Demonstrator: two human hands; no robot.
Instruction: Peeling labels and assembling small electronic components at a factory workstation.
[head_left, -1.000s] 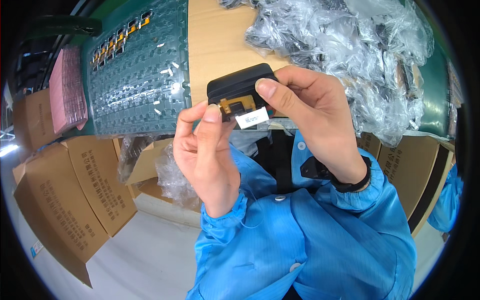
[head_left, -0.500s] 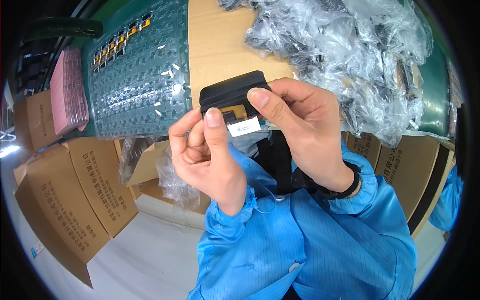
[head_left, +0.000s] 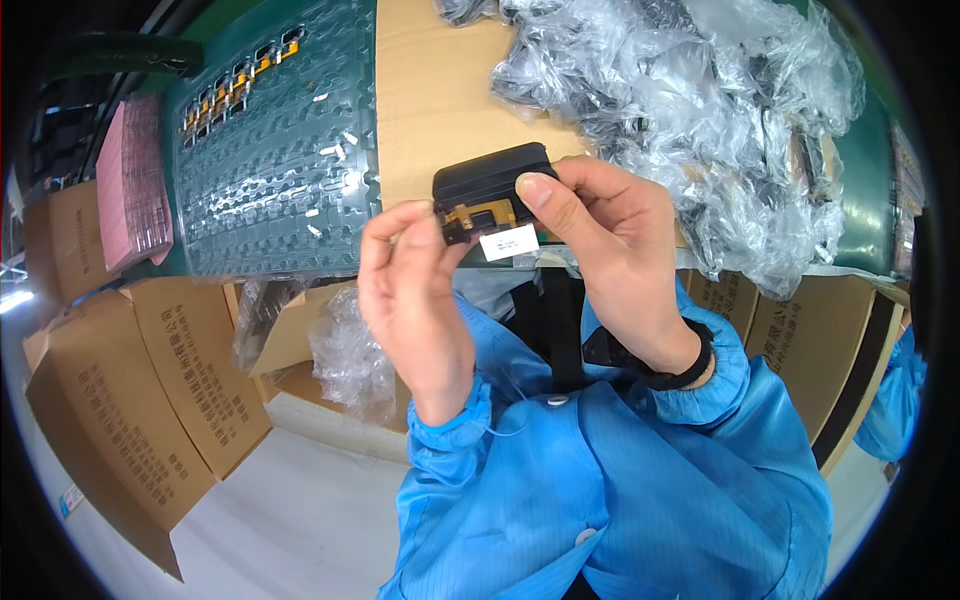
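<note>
Work on the black module (head_left: 490,170) at frame centre looks unfinished, its orange flex (head_left: 506,209) still attached, the right hand (head_left: 630,245) pinching it, the left hand (head_left: 415,300) at its left edge, grip unclear, with a few orange-and-black parts (head_left: 238,84) in the upper-left tray (head_left: 260,195).

I wore a bright-blue, slightly shiny smock (head_left: 700,510); fine dark pinstripes ran through the cloth, plenty of creases; round pale buttons (head_left: 586,537) sat down the front; long loose sleeves (head_left: 755,410), gathered into ruffled cuffs (head_left: 450,428); black band (head_left: 672,381) round the wrist of my right hand (head_left: 622,248); left hand (head_left: 415,310) bare from cuff to fingertips.
</note>
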